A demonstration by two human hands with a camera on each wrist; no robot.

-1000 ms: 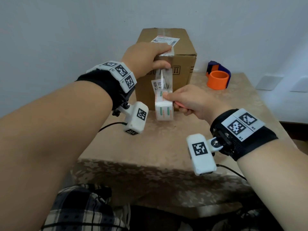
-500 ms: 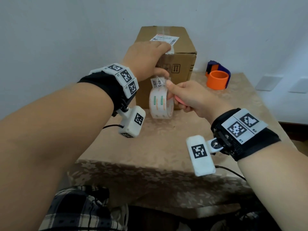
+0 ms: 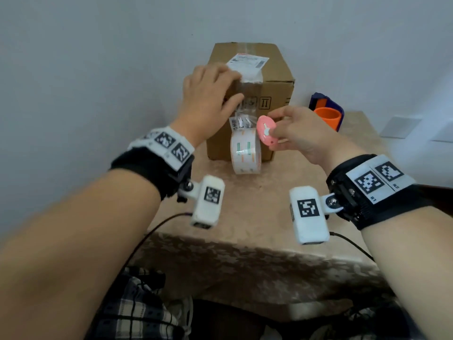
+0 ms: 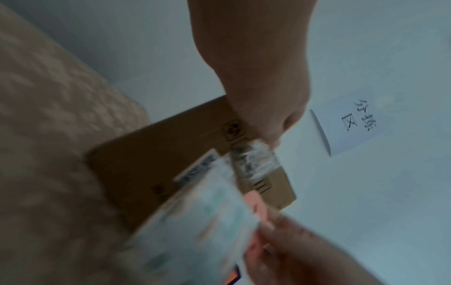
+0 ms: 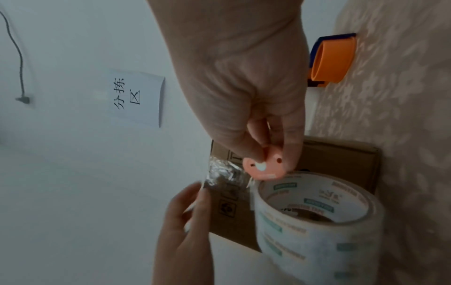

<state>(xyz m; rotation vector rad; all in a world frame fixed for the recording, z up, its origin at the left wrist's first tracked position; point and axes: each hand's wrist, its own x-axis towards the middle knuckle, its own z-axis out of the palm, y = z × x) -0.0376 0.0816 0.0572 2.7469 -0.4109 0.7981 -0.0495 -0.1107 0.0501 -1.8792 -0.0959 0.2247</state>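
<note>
A brown cardboard box (image 3: 277, 69) with a white shipping label stands at the back of the table. My left hand (image 3: 231, 89) lies over its top front edge, fingers on the lid and thumb pressing a crumpled strip of clear tape (image 3: 242, 119) against the front face. From that strip a printed tape roll (image 3: 245, 153) sits low against the box's front; no hand holds it. Just right of the roll, my right hand (image 3: 275, 123) pinches a small pink cutter (image 3: 266, 133). The right wrist view shows the cutter (image 5: 264, 167) right above the roll (image 5: 317, 231).
An orange and blue tape dispenser (image 3: 327, 116) stands on the table (image 3: 245, 212) to the right of the box. A paper sign (image 5: 139, 98) hangs on the wall behind. A plaid cloth (image 3: 132, 310) lies on my lap below the table's front edge.
My right hand has let go of the tape roll and drawn back to the right with the pink cutter showing. The taut strip has crumpled. My left hand stays on the box edge.
</note>
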